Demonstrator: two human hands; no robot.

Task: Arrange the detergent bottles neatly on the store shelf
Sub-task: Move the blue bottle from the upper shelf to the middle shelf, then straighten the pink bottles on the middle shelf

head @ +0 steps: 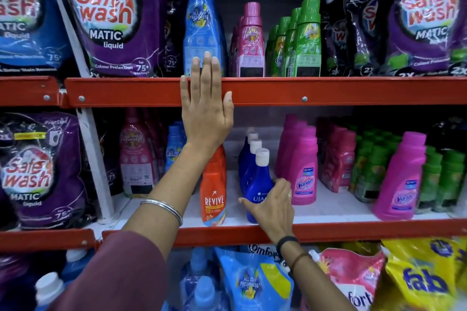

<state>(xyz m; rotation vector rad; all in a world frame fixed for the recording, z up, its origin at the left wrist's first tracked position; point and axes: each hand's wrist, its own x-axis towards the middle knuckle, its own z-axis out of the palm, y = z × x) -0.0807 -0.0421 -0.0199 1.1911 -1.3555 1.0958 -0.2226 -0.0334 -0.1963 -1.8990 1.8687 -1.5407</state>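
Right hand [271, 203] wrapped round front blue Ujala bottle [259, 184], upright, mid shelf; left hand [206, 98] flat, fingers spread, touching tall blue softener bottle [201, 23] above; right nearer.

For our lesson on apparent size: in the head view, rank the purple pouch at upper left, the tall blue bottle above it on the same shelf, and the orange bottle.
1. Purple pouch
2. Blue bottle
3. Orange bottle, partly hidden by an arm, so less sure.

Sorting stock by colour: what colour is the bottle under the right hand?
Deep blue with a white cap, seen in the head view.
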